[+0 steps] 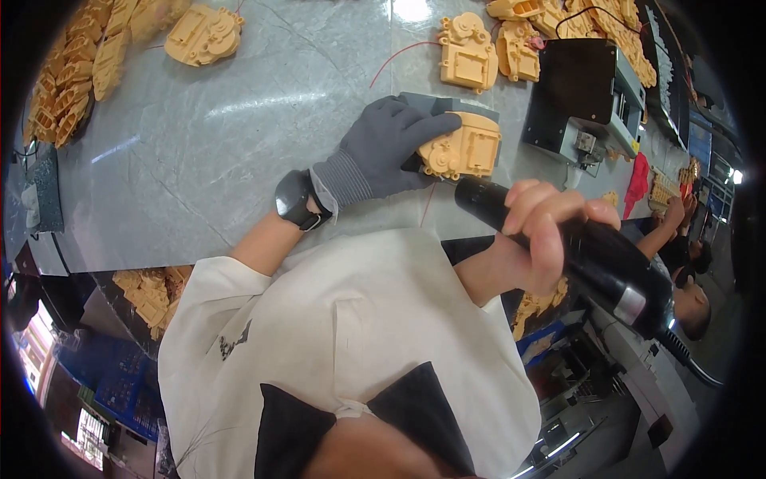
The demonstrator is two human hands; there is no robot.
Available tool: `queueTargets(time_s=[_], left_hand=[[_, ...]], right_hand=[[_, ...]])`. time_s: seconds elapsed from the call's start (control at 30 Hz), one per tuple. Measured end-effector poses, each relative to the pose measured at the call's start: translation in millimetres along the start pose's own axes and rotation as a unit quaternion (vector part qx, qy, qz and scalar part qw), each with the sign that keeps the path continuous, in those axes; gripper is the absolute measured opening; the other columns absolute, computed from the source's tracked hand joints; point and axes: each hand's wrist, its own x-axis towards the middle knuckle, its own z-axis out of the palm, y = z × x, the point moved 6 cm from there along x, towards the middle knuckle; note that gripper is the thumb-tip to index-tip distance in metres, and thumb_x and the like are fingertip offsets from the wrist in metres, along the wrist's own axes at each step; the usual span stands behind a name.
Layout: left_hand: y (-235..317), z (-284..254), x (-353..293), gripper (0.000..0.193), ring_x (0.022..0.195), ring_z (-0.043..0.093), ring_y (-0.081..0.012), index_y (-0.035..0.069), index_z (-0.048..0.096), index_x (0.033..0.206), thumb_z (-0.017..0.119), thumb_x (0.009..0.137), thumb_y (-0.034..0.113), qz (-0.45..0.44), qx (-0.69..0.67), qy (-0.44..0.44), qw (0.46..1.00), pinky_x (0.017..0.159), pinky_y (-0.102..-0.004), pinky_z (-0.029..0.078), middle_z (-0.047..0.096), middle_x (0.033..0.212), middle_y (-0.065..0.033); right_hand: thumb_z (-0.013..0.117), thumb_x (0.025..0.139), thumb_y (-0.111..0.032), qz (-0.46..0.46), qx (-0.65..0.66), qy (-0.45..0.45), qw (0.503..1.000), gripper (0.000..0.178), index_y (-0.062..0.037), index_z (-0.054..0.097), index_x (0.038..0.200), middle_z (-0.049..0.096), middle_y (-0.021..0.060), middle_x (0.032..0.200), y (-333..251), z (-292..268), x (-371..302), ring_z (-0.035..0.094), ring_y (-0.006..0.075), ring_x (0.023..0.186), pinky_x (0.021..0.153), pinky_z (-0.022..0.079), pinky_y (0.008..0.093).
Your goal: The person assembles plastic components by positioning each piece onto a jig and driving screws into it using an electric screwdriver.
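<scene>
My left hand (387, 144), in a grey knit glove, is closed on a yellow-orange plastic housing (481, 153) with its thumb along the top edge. The housing lies against a dark grey block (455, 104) on the table. A black electric screwdriver (590, 251) is wrapped in my bare right hand (542, 227). Its narrow nose points up and left, just below the housing's near edge. Whether the bit touches the housing is hidden. From its back end a black cord (692, 366) runs off to the right.
More yellow housings (468, 60) lie at the far side, one housing (203, 36) apart at far left. Stacks of parts (72, 80) line the left edge. A black-and-grey machine (576, 96) stands right of my hands. Another person's arm (664, 227) shows at far right.
</scene>
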Motion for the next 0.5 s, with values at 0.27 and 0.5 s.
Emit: queueTargets(time_s=[0.27,0.5], left_hand=[[1,-4,-1,0.074,0.09,0.052,-0.0286,0.018,0.044,0.126,0.074,0.06,0.033,0.019,0.011,0.034,0.999,0.086,-0.0378,0.04,0.056,0.096,-0.0098],[2,-7,-1,0.069,0.086,0.054,-0.0276,0.017,0.048,0.122,0.071,0.062,0.043,0.031,0.014,0.058,0.998,0.082,-0.0372,0.044,0.056,0.092,-0.0099]], right_hand=[[0.051,0.07,0.007,0.026,-0.026,0.074,0.997,0.045,-0.001,0.033,0.11,0.049,0.0107,0.06,11,7,0,0.049,0.0195,0.046,0.052,0.044,0.0344],[0.05,0.069,0.0,0.038,-0.039,0.089,0.994,0.043,-0.0034,0.038,0.11,0.046,0.0078,0.059,9,7,0,0.045,0.0177,0.046,0.055,0.04,0.0346]])
